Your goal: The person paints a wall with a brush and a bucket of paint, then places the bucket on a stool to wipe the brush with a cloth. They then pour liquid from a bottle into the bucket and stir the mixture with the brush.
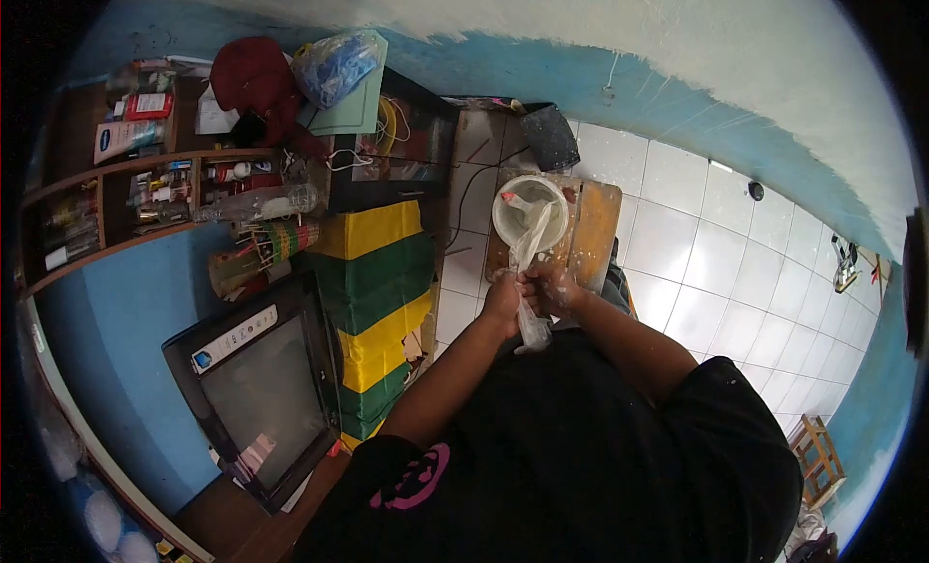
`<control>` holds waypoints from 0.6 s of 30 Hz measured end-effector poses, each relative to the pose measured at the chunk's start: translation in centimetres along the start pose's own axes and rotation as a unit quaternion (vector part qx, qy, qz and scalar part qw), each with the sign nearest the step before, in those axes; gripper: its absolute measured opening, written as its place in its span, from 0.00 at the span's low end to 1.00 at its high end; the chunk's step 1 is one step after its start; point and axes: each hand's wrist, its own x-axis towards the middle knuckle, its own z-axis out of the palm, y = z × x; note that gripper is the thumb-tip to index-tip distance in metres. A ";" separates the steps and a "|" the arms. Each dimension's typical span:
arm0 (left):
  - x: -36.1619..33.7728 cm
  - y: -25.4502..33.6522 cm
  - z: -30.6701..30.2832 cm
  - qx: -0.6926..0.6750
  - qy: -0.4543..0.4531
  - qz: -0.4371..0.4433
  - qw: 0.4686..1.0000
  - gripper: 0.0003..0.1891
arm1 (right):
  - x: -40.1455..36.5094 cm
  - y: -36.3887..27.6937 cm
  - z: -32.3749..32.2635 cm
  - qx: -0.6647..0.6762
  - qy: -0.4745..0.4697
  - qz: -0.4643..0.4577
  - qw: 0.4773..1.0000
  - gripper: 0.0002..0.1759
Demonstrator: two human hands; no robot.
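Note:
Both hands are close together in front of the body, fingers closed around a twisted, whitish plastic bag (530, 242). My left hand (505, 297) grips it from the left side, and my right hand (552, 286) holds it from the right, with pale smears on the skin. The bag's upper part lies over the opening of a white round bucket (500, 219), and its loose clear end hangs below the hands. Under the bucket is a worn wooden stool or bench (594, 229). What the bag contains is hard to make out.
A dark container (549, 138) stands behind the bucket. To the left are a television (263, 384), a yellow and green cloth (373, 311) and shelves with bottles (145, 156). White floor tiles (668, 234) extend right to a small wooden frame (819, 463).

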 end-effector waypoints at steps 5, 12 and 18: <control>0.7 -0.5 -0.7 -0.012 0.020 0.019 1.000 0.12 | -0.4 -0.3 1.2 -0.059 0.008 -0.014 0.998 0.12; 1.3 -1.0 -1.9 0.075 0.040 0.012 0.996 0.20 | 0.2 0.5 1.6 -0.152 0.046 -0.120 0.980 0.15; 0.1 -1.1 -0.4 0.139 0.097 0.050 0.984 0.20 | 1.1 1.0 2.1 -0.139 0.129 -0.104 0.976 0.12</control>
